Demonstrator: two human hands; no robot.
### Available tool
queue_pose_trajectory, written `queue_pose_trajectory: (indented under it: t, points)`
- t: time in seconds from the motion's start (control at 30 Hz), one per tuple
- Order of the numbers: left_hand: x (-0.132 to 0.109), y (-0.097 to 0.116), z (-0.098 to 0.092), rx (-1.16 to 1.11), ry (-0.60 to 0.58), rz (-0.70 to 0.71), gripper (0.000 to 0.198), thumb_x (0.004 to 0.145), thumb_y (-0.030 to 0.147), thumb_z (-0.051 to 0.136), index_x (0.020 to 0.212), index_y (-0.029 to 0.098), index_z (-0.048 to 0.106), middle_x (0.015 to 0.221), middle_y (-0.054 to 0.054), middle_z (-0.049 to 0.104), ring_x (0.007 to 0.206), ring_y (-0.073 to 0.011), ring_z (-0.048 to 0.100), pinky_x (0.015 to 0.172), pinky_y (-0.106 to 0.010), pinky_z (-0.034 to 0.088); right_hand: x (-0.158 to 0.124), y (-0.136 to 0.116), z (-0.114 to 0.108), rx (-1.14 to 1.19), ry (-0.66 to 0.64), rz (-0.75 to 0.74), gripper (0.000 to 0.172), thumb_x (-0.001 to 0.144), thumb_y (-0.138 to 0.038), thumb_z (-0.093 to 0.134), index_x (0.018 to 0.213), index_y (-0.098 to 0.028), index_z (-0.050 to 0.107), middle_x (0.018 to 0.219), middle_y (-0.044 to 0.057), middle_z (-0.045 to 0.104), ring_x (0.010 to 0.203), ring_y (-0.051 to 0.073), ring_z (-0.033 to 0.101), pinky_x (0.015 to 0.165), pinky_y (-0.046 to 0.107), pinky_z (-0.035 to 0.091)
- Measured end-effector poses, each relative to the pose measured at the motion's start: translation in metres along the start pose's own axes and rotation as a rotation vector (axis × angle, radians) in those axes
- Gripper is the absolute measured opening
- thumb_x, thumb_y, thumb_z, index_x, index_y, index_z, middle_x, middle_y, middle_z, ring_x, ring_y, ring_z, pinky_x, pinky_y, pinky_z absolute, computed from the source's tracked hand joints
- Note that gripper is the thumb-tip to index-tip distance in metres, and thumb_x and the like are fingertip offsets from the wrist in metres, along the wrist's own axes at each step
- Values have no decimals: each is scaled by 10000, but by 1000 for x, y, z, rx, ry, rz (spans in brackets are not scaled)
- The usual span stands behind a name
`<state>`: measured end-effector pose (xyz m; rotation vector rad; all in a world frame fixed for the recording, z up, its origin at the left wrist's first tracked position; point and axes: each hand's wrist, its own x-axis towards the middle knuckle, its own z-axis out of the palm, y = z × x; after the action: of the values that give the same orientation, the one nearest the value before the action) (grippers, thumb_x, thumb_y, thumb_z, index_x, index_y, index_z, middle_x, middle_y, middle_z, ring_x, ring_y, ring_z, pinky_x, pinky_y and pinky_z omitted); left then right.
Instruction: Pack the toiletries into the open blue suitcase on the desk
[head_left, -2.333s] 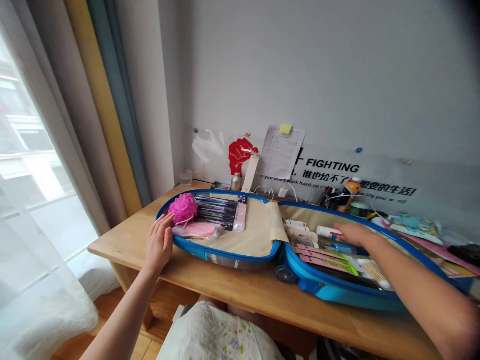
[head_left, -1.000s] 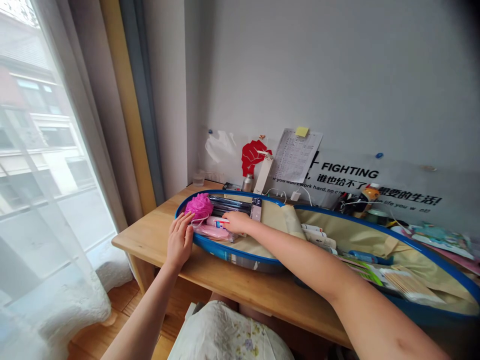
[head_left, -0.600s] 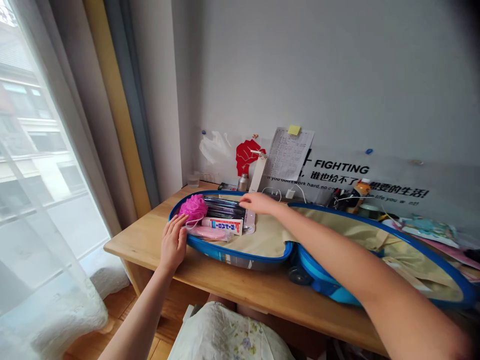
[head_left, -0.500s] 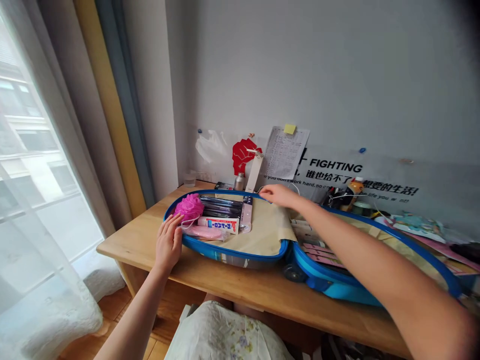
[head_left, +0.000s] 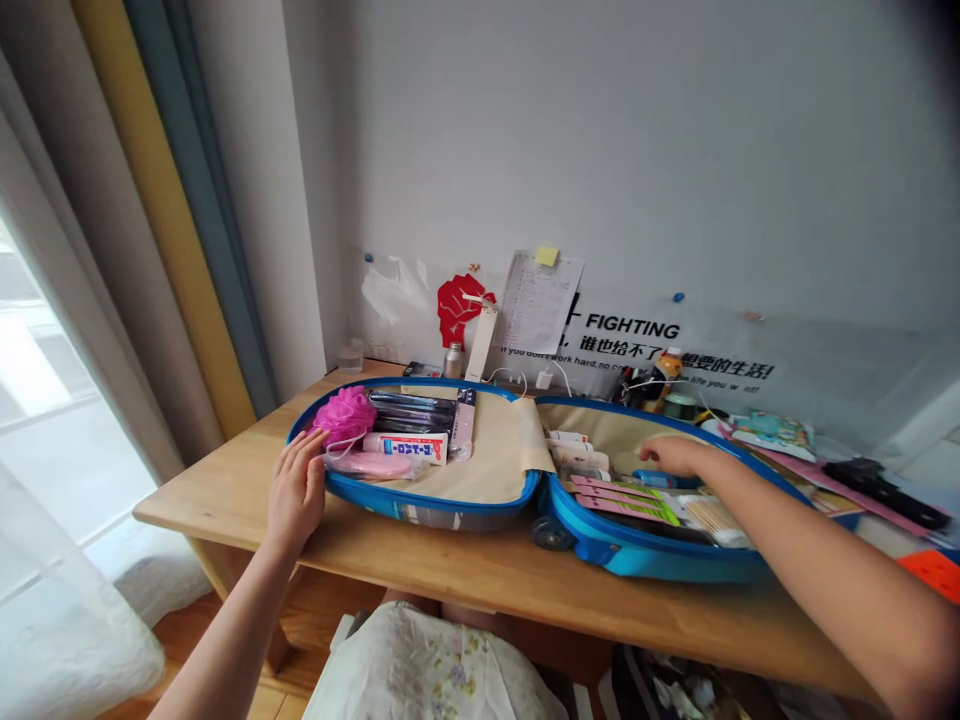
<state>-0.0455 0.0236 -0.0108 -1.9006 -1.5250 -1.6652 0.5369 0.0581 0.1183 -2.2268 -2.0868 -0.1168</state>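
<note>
An open blue suitcase [head_left: 427, 512] lies on the desk. My left hand [head_left: 296, 490] rests on its left rim with fingers stretched out, holding nothing, close to a pink bath puff [head_left: 345, 412]. Beside the puff lie a toothpaste tube [head_left: 409, 447], a pink case in clear wrap [head_left: 371, 465], several dark packaged items [head_left: 412, 412] and a slim pink package [head_left: 463, 425]. Above the right half hovers my right hand [head_left: 679, 456], fingers loosely bent and nothing visible in them. Under it are a blue item [head_left: 651, 479], pink-and-green packets [head_left: 622, 500], cotton swabs [head_left: 712, 515] and small white tubes [head_left: 585, 460].
Behind the suitcase stand a metal bottle [head_left: 453, 360], a white upright strip [head_left: 482, 345], a plugged-in charger [head_left: 544, 379] and an orange-capped bottle [head_left: 666, 380]. A clear cup [head_left: 350, 356] sits at the desk's [head_left: 232, 475] back left corner. Colourful packs [head_left: 772, 432] lie at right.
My right hand has moved right, from the back rim of the left half to above the right half. My left hand stays on the rim. The view has shifted somewhat to the right.
</note>
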Motion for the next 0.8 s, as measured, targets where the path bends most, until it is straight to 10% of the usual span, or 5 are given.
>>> queue_pose_trajectory:
  t: [0.37, 0.8]
  points:
    - [0, -1, -1, 21, -4, 10, 444, 991, 405, 287, 1240, 203, 595, 1262, -99, 636, 1299, -250, 486, 1119, -457, 356, 10, 15, 25, -220, -356, 45, 296, 458, 77, 615, 541, -206, 646, 684, 54, 688, 800, 253, 682, 749, 309, 418]
    - [0, 3, -1, 1, -15, -17, 450, 991, 419, 283, 1247, 209, 589, 1272, -98, 630, 1317, -250, 469, 1129, -462, 348, 10, 9, -12, -152, -161, 60, 33, 677, -171, 662, 677, -203, 671, 854, 201, 719, 724, 264, 674, 650, 349, 435]
